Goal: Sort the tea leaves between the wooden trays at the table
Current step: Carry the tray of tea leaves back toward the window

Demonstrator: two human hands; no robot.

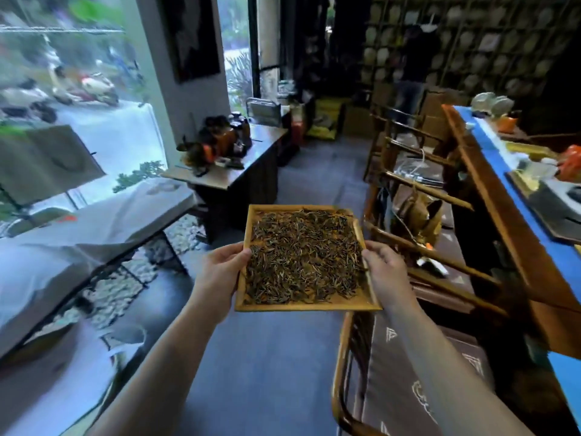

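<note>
A square wooden tray [301, 306] is held level in mid-air over the grey floor, in the middle of the view. Dark, thin tea leaves [303, 256] cover nearly all of its bottom. My left hand [221, 272] grips the tray's left rim, thumb on top. My right hand [385, 272] grips the right rim the same way. No second tray is clearly in view.
A long wooden table with a blue runner [515, 196] stands at the right, with wooden chairs [418, 247] beside it. A white-covered bench [94, 221] lies at the left, and a dark desk [239, 171] with small objects stands ahead. Another person [412, 77] stands at the far shelves.
</note>
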